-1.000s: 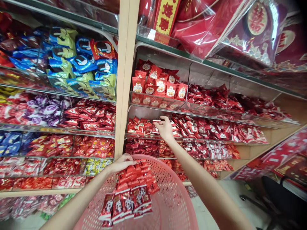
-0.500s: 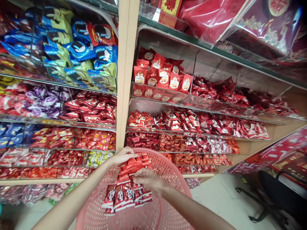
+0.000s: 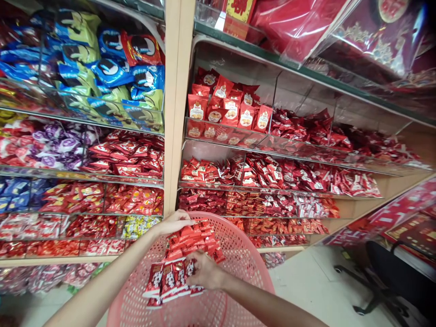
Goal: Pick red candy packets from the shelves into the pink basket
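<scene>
A pink perforated plastic basket (image 3: 254, 268) stands in front of me. Inside it, small bright red candy packets (image 3: 194, 236) lie in overlapping rows, with darker red packets with white lettering (image 3: 169, 278) nearer to me. My left hand (image 3: 175, 222) is closed over the basket's far left rim, beside the bright red packets. Curled down onto the darker packets is my right hand (image 3: 206, 271), its fingers bent around the right-hand ones. The hand hides part of those packets, and its fingertips are only partly visible.
Shelves behind clear panels hold bagged sweets: blue and green packs (image 3: 112, 68) at upper left, red packets (image 3: 231, 111) at right. A wooden post (image 3: 175, 104) divides them. At lower right a black wheeled chair (image 3: 384, 272) stands on the pale floor.
My right hand has shifted slightly toward me and left, from the bright red packets onto the darker ones. More bright red packets show at the right. My left hand has stayed at the rim.
</scene>
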`<action>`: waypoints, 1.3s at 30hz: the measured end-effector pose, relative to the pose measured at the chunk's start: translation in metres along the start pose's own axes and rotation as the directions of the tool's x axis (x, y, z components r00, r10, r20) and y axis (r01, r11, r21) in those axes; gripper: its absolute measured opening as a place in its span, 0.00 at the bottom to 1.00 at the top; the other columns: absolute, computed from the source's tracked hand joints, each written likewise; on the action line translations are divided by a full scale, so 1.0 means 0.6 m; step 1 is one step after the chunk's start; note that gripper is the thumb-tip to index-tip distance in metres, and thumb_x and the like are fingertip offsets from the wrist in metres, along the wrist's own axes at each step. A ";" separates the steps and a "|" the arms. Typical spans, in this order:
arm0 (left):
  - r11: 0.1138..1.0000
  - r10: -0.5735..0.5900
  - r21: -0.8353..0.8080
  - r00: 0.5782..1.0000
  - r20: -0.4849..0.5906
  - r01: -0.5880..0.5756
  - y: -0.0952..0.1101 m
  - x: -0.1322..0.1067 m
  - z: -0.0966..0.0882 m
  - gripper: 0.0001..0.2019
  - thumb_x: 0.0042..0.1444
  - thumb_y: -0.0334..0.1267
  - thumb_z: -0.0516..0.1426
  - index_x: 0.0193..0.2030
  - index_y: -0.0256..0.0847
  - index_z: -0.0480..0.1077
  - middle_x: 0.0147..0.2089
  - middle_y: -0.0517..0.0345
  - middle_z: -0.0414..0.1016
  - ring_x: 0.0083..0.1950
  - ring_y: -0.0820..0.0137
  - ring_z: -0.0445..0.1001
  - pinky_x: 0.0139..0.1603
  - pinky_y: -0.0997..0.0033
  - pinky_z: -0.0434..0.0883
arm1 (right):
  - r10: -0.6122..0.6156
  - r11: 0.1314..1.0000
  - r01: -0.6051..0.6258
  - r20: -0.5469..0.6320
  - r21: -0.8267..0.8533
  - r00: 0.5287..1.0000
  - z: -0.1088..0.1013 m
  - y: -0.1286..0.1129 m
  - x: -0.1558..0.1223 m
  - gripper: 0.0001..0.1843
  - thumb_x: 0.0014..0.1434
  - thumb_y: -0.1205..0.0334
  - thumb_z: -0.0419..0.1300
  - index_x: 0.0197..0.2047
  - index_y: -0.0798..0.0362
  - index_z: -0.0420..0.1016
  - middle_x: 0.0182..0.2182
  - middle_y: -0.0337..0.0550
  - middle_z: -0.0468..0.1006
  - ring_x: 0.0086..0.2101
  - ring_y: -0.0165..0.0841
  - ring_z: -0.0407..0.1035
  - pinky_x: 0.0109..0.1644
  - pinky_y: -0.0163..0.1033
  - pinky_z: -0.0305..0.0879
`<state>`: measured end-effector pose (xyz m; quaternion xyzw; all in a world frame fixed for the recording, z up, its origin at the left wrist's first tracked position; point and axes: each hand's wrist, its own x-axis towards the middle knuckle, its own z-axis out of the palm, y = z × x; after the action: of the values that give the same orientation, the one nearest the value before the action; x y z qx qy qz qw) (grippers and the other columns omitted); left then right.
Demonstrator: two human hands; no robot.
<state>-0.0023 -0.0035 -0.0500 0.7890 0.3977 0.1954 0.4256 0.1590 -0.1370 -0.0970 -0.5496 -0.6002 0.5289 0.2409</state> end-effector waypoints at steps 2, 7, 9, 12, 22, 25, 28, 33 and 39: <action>1.000 -0.001 0.004 1.000 0.003 0.001 -0.001 0.000 0.000 0.24 0.49 0.58 0.52 0.25 0.37 0.73 0.31 0.60 0.67 0.34 0.71 0.64 0.35 0.76 0.61 | -0.035 0.998 0.034 -0.016 -0.060 0.999 0.003 -0.001 0.002 0.30 0.30 0.70 0.68 0.41 0.51 0.71 0.40 0.36 0.67 0.30 0.26 0.63 0.29 0.29 0.58; 1.000 0.012 0.005 1.000 0.012 -0.012 0.001 0.001 0.001 0.24 0.49 0.58 0.53 0.26 0.36 0.73 0.30 0.60 0.66 0.32 0.72 0.64 0.33 0.76 0.60 | -0.060 0.988 0.065 0.035 -0.137 0.998 0.006 0.005 0.007 0.27 0.32 0.71 0.67 0.41 0.51 0.72 0.43 0.38 0.65 0.30 0.25 0.63 0.30 0.29 0.59; 1.000 0.012 0.000 1.000 0.012 -0.012 0.003 0.000 0.001 0.24 0.50 0.58 0.53 0.25 0.36 0.72 0.29 0.61 0.66 0.31 0.72 0.64 0.33 0.76 0.60 | -0.037 0.995 0.042 0.046 -0.091 0.998 0.009 0.008 0.008 0.29 0.32 0.72 0.67 0.42 0.52 0.72 0.45 0.40 0.64 0.28 0.24 0.63 0.29 0.29 0.59; 1.000 0.006 -0.023 1.000 0.015 -0.006 0.007 0.000 0.001 0.23 0.50 0.57 0.53 0.25 0.36 0.72 0.29 0.61 0.66 0.30 0.73 0.63 0.32 0.76 0.60 | 0.021 0.999 -0.024 0.065 0.039 0.998 0.013 0.007 0.007 0.36 0.32 0.71 0.68 0.49 0.53 0.68 0.39 0.40 0.67 0.27 0.25 0.64 0.28 0.30 0.60; 1.000 0.011 -0.026 1.000 0.012 -0.011 0.010 -0.001 0.000 0.23 0.49 0.57 0.53 0.24 0.36 0.72 0.30 0.60 0.66 0.29 0.74 0.63 0.31 0.76 0.60 | -0.018 1.000 0.017 0.076 0.015 0.997 0.020 0.019 0.010 0.31 0.34 0.70 0.69 0.46 0.55 0.71 0.18 0.27 0.61 0.20 0.22 0.58 0.23 0.27 0.53; 0.999 0.015 -0.030 1.000 0.017 -0.015 0.006 0.001 0.001 0.23 0.50 0.57 0.53 0.25 0.36 0.72 0.30 0.61 0.67 0.29 0.74 0.63 0.31 0.76 0.60 | -0.008 1.000 0.007 0.104 0.003 0.995 0.024 0.034 0.011 0.28 0.39 0.69 0.66 0.47 0.54 0.70 0.17 0.27 0.63 0.18 0.22 0.56 0.22 0.27 0.53; 1.000 0.008 -0.028 1.000 0.015 -0.007 0.004 0.001 0.001 0.23 0.49 0.57 0.53 0.26 0.36 0.73 0.30 0.60 0.67 0.31 0.73 0.64 0.32 0.76 0.61 | 0.055 0.998 -0.059 0.138 0.023 0.989 0.029 0.033 0.008 0.26 0.42 0.70 0.63 0.48 0.53 0.68 0.16 0.27 0.65 0.16 0.24 0.59 0.22 0.28 0.55; 1.000 -0.001 -0.010 1.000 -0.013 0.000 0.006 -0.002 0.001 0.22 0.49 0.57 0.53 0.23 0.36 0.70 0.29 0.61 0.66 0.32 0.72 0.63 0.32 0.76 0.60 | 0.101 0.994 -0.096 0.091 -0.057 0.991 0.023 -0.008 -0.009 0.25 0.41 0.70 0.64 0.46 0.52 0.70 0.16 0.28 0.64 0.16 0.25 0.60 0.20 0.28 0.55; 0.999 -0.007 -0.049 1.000 -0.025 0.005 0.010 -0.006 0.001 0.22 0.49 0.56 0.54 0.21 0.37 0.66 0.27 0.62 0.64 0.31 0.73 0.62 0.33 0.76 0.60 | -0.173 0.865 0.110 -0.086 -0.489 0.981 -0.042 -0.096 -0.017 0.12 0.49 0.62 0.61 0.40 0.50 0.73 0.23 0.36 0.72 0.24 0.28 0.65 0.28 0.31 0.56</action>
<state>-0.0012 -0.0085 -0.0455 0.7748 0.4003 0.2135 0.4403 0.1605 -0.1272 -0.0338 -0.5792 -0.7350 0.3077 0.1722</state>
